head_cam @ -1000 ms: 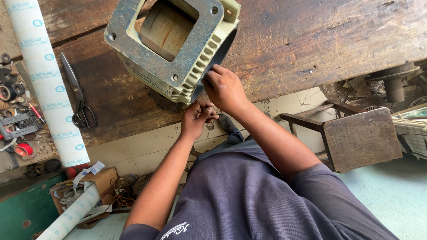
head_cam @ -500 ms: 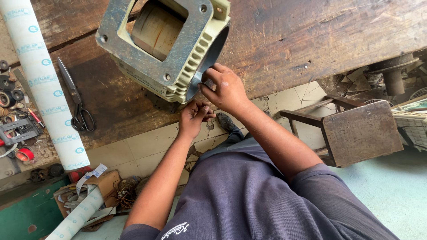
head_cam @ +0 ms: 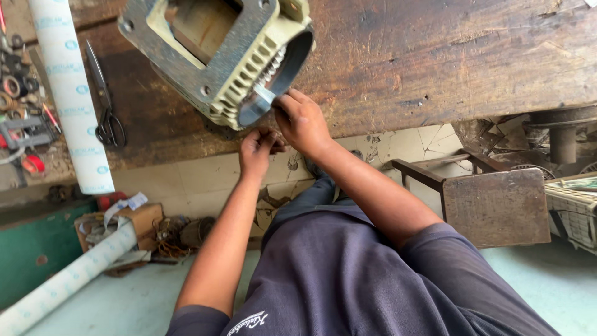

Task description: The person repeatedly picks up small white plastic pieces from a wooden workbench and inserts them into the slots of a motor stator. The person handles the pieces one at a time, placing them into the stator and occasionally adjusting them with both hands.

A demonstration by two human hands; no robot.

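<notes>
A pale green finned motor housing [head_cam: 221, 56] lies tilted on the worn wooden workbench [head_cam: 435, 56], its round open end facing the bench edge. My right hand [head_cam: 303, 121] is at the lower rim of that opening, pinching a small pale strip [head_cam: 264, 94] that sticks into the slots inside. My left hand [head_cam: 258, 150] is curled just below the bench edge, fingers closed together under the right hand; whether it holds anything I cannot tell.
A long white printed roll [head_cam: 68, 87] and black scissors [head_cam: 106, 112] lie on the bench left of the housing, with small tools and rings [head_cam: 18, 93] at the far left. A wooden stool [head_cam: 491, 202] stands at the right. Another roll [head_cam: 68, 277] and clutter lie on the floor.
The view has shifted, so the housing sits higher and further left. My right hand has moved up to the rim of the opening with the pale strip. The left hand stays below it.
</notes>
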